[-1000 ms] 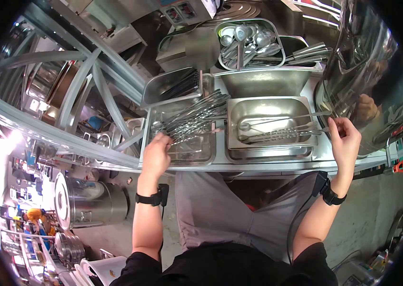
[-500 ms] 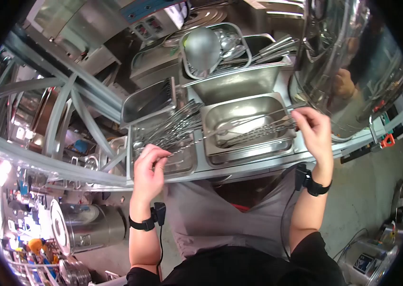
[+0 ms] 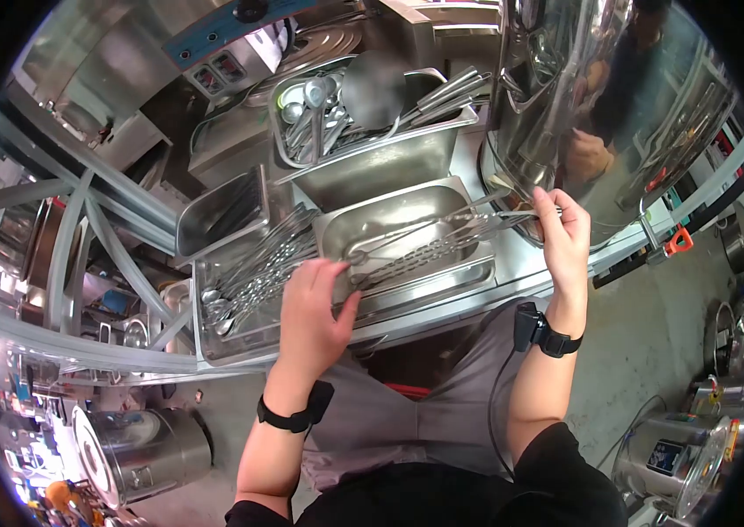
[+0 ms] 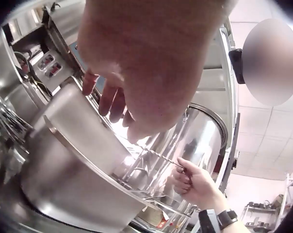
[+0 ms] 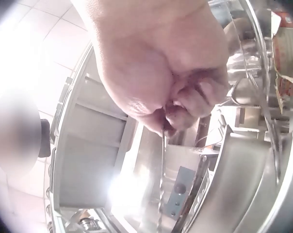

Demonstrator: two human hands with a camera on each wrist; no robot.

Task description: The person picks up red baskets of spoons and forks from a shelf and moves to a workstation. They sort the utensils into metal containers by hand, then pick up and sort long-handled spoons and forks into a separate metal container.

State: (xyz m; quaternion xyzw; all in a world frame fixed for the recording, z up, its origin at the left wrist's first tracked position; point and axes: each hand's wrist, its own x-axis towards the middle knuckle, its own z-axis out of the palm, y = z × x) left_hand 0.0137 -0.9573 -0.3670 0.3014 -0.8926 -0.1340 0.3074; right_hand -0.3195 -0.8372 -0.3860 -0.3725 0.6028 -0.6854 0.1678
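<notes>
My right hand (image 3: 565, 237) pinches the end of a thin bar spoon (image 4: 158, 156) with a twisted stem, its far end reaching toward my left hand. Over the left end of the front steel pan (image 3: 389, 211) is my left hand (image 3: 312, 316), palm down, fingers loosely bent and thumb apart. In the left wrist view its fingertips (image 4: 107, 102) hang free, while the thumb overlaps the spoon's tip. More twisted bar spoons (image 3: 411, 257) lie across that pan. To the left, a heap of similar spoons (image 3: 271, 259) fills a shallow clear-looking tray (image 3: 253, 350).
Behind stands a deep steel pan (image 3: 381, 176) under a basket of ladles and spoons (image 3: 315, 97). A narrow pan with dark utensils (image 3: 235, 206) sits at the back left. The large shiny steel cylinder (image 3: 600, 149) rises close by my right hand. Metal rack bars (image 3: 117, 237) border the left.
My left hand has moved from the spoon tray to the right, over the front pan's left end. My right hand, first at the spoon ends over the pan, now holds a bar spoon. The head view has turned.
</notes>
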